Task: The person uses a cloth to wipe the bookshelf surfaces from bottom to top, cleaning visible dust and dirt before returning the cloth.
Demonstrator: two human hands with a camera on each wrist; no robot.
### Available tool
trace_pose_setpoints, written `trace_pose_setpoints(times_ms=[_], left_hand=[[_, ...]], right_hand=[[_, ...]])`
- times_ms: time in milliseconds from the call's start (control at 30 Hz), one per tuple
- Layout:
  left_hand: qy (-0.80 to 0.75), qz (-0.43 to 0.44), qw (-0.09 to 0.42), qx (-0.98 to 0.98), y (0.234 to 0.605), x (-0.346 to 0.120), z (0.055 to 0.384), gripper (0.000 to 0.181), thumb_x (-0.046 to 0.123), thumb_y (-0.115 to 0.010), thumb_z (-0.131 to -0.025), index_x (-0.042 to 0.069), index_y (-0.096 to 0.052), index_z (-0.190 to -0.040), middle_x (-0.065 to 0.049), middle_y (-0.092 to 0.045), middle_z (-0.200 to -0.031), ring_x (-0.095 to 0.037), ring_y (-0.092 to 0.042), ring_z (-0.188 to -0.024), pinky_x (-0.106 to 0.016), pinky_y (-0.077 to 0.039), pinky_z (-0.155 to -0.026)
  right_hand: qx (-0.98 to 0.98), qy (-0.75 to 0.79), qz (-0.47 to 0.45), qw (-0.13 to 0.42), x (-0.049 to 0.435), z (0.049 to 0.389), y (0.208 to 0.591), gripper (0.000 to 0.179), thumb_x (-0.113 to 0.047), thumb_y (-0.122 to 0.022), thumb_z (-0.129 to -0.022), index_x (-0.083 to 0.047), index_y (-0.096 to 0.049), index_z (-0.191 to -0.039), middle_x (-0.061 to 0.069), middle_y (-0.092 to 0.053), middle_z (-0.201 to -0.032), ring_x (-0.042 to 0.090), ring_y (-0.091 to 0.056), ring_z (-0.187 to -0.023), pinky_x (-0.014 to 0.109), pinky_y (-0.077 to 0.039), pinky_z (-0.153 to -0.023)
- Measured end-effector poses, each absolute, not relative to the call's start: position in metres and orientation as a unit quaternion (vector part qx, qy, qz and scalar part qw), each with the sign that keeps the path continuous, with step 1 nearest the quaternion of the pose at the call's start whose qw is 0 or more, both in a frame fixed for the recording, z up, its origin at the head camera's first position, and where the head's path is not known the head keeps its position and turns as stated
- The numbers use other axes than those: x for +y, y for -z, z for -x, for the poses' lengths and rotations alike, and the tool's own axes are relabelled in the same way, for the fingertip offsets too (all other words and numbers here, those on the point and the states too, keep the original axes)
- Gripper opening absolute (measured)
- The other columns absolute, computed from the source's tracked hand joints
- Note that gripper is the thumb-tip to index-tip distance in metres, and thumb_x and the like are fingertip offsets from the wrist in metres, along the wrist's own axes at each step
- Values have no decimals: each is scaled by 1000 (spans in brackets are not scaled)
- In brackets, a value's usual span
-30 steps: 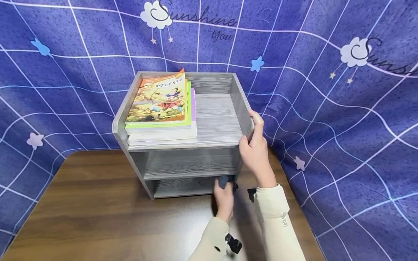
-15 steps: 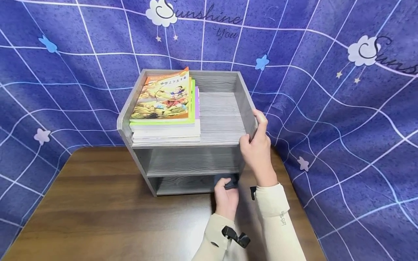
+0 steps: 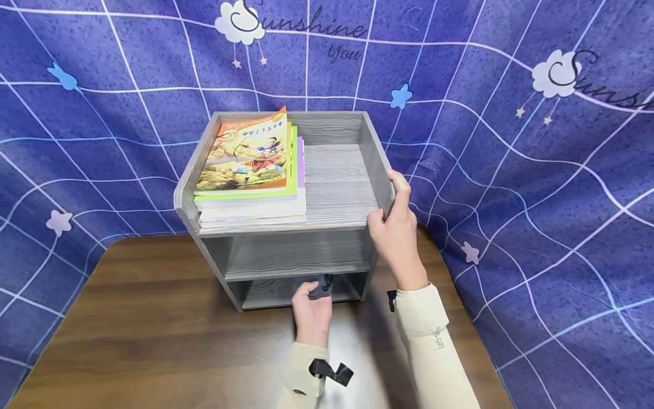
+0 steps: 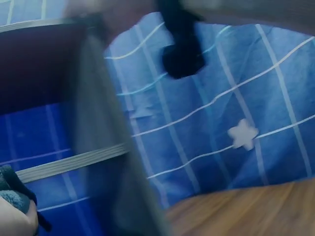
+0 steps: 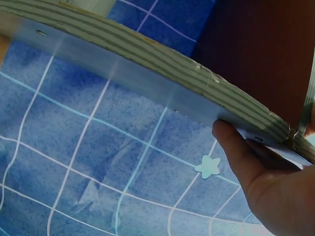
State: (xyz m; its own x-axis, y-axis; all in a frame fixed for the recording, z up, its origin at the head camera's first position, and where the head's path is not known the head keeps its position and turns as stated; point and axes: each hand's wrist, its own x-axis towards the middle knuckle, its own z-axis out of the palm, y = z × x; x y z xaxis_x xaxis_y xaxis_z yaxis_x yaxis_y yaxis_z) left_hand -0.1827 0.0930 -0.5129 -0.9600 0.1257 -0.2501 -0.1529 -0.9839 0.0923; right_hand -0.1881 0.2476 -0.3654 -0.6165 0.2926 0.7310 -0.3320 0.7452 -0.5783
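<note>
A small grey wood-grain shelf unit [image 3: 339,182] with an open top tray stands on the table. My left hand [image 3: 313,312] reaches into its lowest compartment, gripping a dark blue-grey cloth [image 3: 322,288] with the thumb on top. At the edge of the left wrist view the cloth [image 4: 15,199] looks bunched and fuzzy. My right hand [image 3: 397,233] holds the front of the right side panel [image 5: 172,64], fingers on its outer side and thumb toward the front in the head view.
A stack of books [image 3: 250,165] fills the left part of the top tray. The middle shelf [image 3: 296,272] lies above my left hand. Brown wooden table [image 3: 153,335] extends to the left and front. A blue patterned curtain [image 3: 485,187] hangs behind and to the right.
My left hand has moved left with the cloth, from the right end of the lowest compartment toward its middle. My right hand keeps its grip on the side panel.
</note>
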Motion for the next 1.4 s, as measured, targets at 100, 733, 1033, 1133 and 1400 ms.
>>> trace_pose_setpoints(times_ms=[100, 733, 1033, 1133, 1400], left_hand=[[-985, 148, 50, 77, 513, 70, 189, 49, -9, -21, -83, -6, -23, -133, -15, -29, -133, -24, -40, -121, -31, -41, -105], [-991, 132, 10, 36, 513, -31, 209, 53, -11, -25, -91, 9, -34, -139, -10, -46, -134, -22, -47, -126, -38, -37, -110], [-991, 117, -4, 62, 519, -25, 211, 25, 4, -38, -105, 8, -40, -130, -10, -54, -124, -21, -56, -114, -36, -46, -100], [-991, 105, -21, 79, 524, -21, 209, 23, 5, -39, -106, 6, -40, -128, -10, -53, -123, -20, -56, -112, -33, -46, -101], [-986, 104, -21, 126, 546, 26, 194, 43, -9, -26, -93, 3, -34, -134, -13, -43, -131, -22, -52, -116, -35, -45, -101]], right_hand=[[-825, -362, -12, 433, 249, 187, 365, 76, 3, -54, -77, -20, -36, -148, 12, -59, -137, 38, -59, -83, 51, -50, -74], [-828, -377, -9, 415, 249, 186, 364, 78, 2, -54, -77, -24, -36, -148, 12, -58, -137, 37, -57, -82, 51, -49, -73], [-827, -383, -8, 412, 251, 185, 362, 74, 0, -55, -83, -25, -36, -149, 9, -58, -139, 37, -61, -89, 52, -48, -80], [-829, -386, -14, 405, 250, 184, 362, 70, -2, -56, -87, -24, -35, -150, 8, -56, -142, 37, -63, -96, 52, -48, -85], [-828, -377, -19, 415, 249, 185, 367, 71, 3, -55, -86, -22, -36, -150, 6, -52, -146, 38, -63, -101, 53, -48, -86]])
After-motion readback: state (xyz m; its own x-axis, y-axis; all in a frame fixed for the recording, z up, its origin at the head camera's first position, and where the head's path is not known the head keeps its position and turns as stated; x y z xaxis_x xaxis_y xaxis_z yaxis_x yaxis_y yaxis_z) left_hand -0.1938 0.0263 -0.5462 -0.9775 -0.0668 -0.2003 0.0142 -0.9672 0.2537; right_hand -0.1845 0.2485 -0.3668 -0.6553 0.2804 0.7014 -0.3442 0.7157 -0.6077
